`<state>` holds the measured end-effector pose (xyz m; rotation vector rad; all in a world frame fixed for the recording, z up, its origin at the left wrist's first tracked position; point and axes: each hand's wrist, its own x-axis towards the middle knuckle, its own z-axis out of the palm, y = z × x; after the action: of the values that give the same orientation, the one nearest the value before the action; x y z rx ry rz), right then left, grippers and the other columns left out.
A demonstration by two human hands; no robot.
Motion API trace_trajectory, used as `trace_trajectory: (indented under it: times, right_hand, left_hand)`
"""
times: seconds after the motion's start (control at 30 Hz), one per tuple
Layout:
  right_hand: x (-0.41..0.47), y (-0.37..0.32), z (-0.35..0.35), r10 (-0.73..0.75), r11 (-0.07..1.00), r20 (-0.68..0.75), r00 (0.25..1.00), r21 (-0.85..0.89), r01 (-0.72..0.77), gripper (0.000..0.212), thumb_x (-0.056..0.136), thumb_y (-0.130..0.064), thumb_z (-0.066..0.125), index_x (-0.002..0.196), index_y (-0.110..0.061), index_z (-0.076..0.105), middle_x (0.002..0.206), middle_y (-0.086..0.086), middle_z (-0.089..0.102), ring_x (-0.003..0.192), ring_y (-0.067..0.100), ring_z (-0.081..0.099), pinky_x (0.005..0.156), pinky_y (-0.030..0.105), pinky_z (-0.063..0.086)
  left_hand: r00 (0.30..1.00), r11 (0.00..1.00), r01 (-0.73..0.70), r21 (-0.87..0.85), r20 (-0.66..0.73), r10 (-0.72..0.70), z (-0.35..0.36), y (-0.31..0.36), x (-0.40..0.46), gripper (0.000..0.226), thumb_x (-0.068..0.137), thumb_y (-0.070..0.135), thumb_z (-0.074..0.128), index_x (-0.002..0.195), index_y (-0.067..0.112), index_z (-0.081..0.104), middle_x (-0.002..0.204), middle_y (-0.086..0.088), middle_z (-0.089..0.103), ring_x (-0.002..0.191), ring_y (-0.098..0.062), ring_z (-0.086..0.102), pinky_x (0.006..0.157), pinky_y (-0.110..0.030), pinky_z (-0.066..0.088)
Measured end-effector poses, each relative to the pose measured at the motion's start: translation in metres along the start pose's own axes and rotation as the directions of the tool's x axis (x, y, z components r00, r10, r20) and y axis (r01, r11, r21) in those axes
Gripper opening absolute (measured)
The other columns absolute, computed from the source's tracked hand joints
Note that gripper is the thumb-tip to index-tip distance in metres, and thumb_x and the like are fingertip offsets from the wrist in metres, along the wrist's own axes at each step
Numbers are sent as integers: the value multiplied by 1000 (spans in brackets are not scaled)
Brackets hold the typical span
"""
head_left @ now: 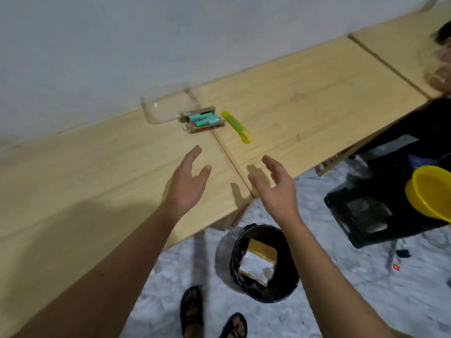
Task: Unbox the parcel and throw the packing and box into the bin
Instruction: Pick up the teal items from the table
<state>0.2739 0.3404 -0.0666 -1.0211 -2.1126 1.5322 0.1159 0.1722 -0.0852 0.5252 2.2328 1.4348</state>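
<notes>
Your two bare forearms reach in from the near edge, and below them your feet in dark sandals (pixel 192 311) stand on the grey mottled floor. Both hands hover above the pale wooden counter (pixel 305 106), holding nothing: your left hand (pixel 186 184) and right hand (pixel 275 189) are apart, palms turned toward each other, fingers spread and relaxed.

On the floor beside the counter's near edge, under your right forearm, stands the round black bin lined with a black bag (pixel 264 263). Inside it lies the brown cardboard box with a white label and tape (pixel 259 261), tilted against the wall of the bin.

Farther along the counter, toward the white wall, lie the unpacked teal cylindrical batteries in brown card holders (pixel 202 119). Just left of them sits a clear plastic tray (pixel 163 109), and just right lies a yellow-green utility knife (pixel 235 126). At the far right a yellow plastic bowl (pixel 429 191) rests on a black case (pixel 380 211).
</notes>
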Motion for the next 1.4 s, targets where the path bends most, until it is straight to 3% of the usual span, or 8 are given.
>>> trace_trajectory:
  times: [0.07,0.23,0.33,0.57,0.63,0.9,1.03,1.4]
  right_hand:
    - [24,-17,33,-69,996,68,995,-46,73,61,90,-39,76,146,-30,52,147,-12,55,138,8,48,111,25,38]
    - [86,-50,104,-250,948,173,953,-154,277,66,85,-31,82,143,-17,55,146,1,55,136,12,49,109,19,34]
    - [120,-55,132,-327,897,218,919,-233,375,73,78,-23,87,142,-10,55,146,10,52,138,21,47,113,17,29]
    - [185,-42,146,-294,815,344,892,-396,422,78,76,-7,72,149,-10,46,163,11,36,155,31,25,127,39,22]
    - [195,-39,146,-303,786,372,877,-422,451,78,75,-11,68,150,-10,45,160,10,39,152,31,31,125,39,26]
    - [200,-49,142,-253,681,512,821,-509,527,74,68,-32,85,136,-16,58,121,0,53,111,21,45,95,28,40]
    - [197,-54,142,-232,692,540,809,-493,528,77,64,-47,76,134,-21,59,113,-9,55,105,19,49,91,31,45]
    - [186,-70,136,-320,754,517,794,-368,544,67,67,-29,83,130,-16,64,107,-8,58,89,4,57,78,9,41]
  left_hand:
    - [998,998,7,70,-69,-2,-32,-13,16,58,103,27,65,157,22,44,160,5,50,148,-13,46,113,-14,36]
    - [987,960,51,277,-163,-6,-90,-43,49,62,103,23,64,160,15,40,166,-5,41,156,-19,34,130,-36,24]
    - [991,920,12,393,-129,42,-109,-61,65,62,104,24,62,160,12,39,169,-8,35,161,-18,20,128,-29,17]
    - [984,749,-151,645,23,179,-126,-93,116,63,110,39,44,161,4,32,173,-14,23,164,-27,8,133,-45,8]
    - [978,699,-166,696,22,209,-123,-98,119,66,110,42,40,162,4,29,174,-13,19,164,-26,6,133,-44,5]
    - [968,693,-161,703,-25,251,-121,-102,120,65,107,41,46,158,3,36,171,-13,27,163,-24,13,133,-42,7]
    - [960,669,-172,723,-30,279,-120,-104,120,65,106,41,45,157,1,38,170,-15,31,162,-27,17,133,-44,11]
    - [960,631,-157,760,-32,278,-119,-102,119,69,106,45,40,160,3,32,172,-13,27,163,-24,14,133,-44,10]
